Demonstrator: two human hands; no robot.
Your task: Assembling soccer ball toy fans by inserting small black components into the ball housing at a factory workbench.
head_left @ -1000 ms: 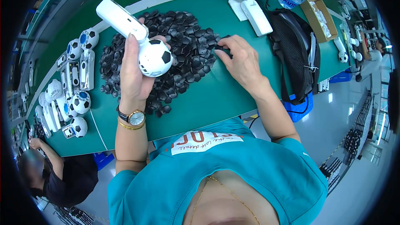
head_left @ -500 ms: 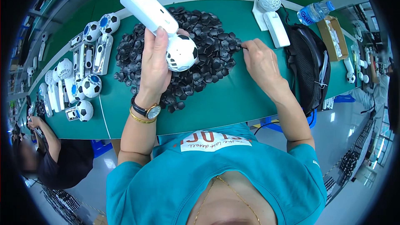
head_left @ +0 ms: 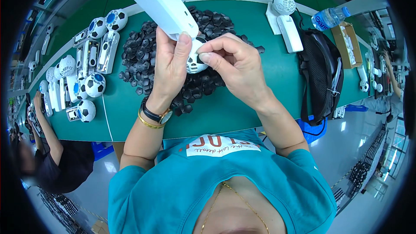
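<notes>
My left hand [head_left: 170, 69] is closed around a white handheld device [head_left: 167, 8], whose long rounded body points up and away to the left. At its near end is a ball head [head_left: 195, 66] with black football-style patches and slotted vents. My right hand [head_left: 241, 68] meets it from the right, thumb and forefinger pinched against the ball. A small black pentagonal piece seems to be between those fingertips, mostly covered by them. Behind and below both hands spreads a heap of black pentagonal pieces [head_left: 138, 56] on the green table [head_left: 234, 117].
Several football-headed white devices [head_left: 95, 84] stand grouped at the left. At the right are another white device [head_left: 289, 32], a black backpack [head_left: 320, 69], a water bottle [head_left: 330, 18] and a cardboard box [head_left: 346, 45]. A co-worker [head_left: 65, 160] sits at the far left.
My right hand has moved left from the edge of the black heap to the ball. The device in my left hand has shifted slightly right, and its ball is now partly covered.
</notes>
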